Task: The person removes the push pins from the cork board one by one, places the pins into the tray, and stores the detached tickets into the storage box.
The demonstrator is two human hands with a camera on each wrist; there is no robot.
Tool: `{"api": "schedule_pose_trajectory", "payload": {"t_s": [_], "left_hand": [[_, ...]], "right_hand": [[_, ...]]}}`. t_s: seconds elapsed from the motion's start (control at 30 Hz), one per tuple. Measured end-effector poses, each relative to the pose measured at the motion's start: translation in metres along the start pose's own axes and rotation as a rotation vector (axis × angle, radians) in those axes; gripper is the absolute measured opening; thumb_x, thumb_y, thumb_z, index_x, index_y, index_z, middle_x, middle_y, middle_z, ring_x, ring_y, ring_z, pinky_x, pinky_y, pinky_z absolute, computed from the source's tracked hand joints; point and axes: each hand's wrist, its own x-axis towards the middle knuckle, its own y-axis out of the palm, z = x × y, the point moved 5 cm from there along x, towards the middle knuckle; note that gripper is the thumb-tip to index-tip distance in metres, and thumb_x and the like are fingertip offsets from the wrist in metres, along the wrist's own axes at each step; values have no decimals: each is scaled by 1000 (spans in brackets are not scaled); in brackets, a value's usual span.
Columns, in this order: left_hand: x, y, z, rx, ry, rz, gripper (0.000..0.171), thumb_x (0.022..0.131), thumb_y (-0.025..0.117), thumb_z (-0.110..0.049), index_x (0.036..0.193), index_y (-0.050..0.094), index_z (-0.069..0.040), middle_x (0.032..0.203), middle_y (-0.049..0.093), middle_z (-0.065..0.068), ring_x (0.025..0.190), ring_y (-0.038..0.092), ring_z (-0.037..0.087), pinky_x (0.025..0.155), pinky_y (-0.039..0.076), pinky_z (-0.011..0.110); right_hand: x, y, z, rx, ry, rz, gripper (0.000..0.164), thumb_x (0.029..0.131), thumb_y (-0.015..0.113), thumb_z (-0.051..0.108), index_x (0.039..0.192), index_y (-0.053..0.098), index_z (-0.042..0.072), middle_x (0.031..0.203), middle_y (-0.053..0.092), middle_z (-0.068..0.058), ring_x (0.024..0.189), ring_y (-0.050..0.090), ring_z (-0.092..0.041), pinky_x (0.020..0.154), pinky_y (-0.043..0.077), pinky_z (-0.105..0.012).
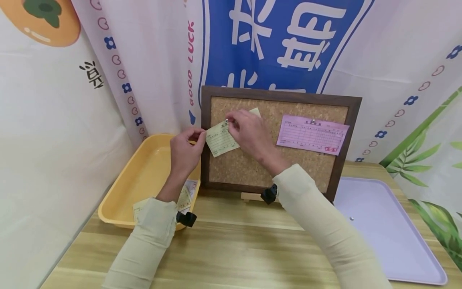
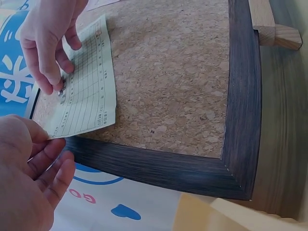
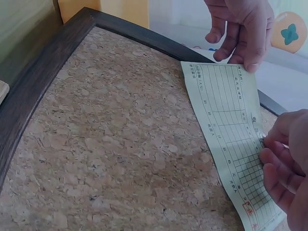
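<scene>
A pale green receipt slip (image 1: 221, 138) lies slanted against the upper left of a framed cork board (image 1: 245, 172). My left hand (image 1: 185, 150) pinches the slip's upper left corner between thumb and finger, beside the dark frame. At the slip's top edge, my right hand (image 1: 249, 130) holds a small silver thumbtack (image 2: 60, 93) in its fingertips, against the paper. The slip's lower edge (image 3: 216, 168) bows away from the cork. Part of the slip is hidden behind the right hand. A pink receipt slip (image 1: 312, 134) hangs from a tack at the board's upper right.
On the left stands a yellow tray (image 1: 144, 176) with more slips (image 1: 185, 196) inside, partly under the left forearm. A lilac tray (image 1: 382, 228) with a small silver tack (image 1: 351, 218) lies at the right. The board leans on a wooden stand (image 1: 250, 196) before a printed curtain.
</scene>
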Motion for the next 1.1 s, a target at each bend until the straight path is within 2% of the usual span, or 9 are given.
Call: {"api": "schedule_pose_trajectory", "payload": {"t_s": [0.43, 0.73, 1.1], "left_hand": [[-3, 1, 10, -28, -55, 12, 19, 99, 70, -19, 102, 77, -2, 95, 74, 10, 83, 67, 21, 69, 54, 31], [-1, 3, 8, -48, -92, 118, 20, 100, 68, -21, 104, 77, -3, 99, 72, 9, 88, 63, 23, 70, 53, 33], [-1, 3, 7, -72, -85, 96, 18, 99, 71, -18, 102, 76, -1, 105, 64, 10, 97, 63, 24, 77, 53, 36]], "right_hand": [[-1, 11, 4, -16, 13, -51, 20, 101, 61, 13, 116, 74, 9, 110, 72, -4, 90, 65, -14, 77, 54, -29], [-4, 12, 4, -28, 24, -68, 23, 100, 61, 14, 119, 74, 9, 109, 68, -4, 71, 59, -14, 59, 49, -29], [-4, 11, 2, -6, 29, -86, 22, 99, 62, 11, 117, 74, 10, 106, 67, -3, 78, 61, -14, 63, 50, -29]]}}
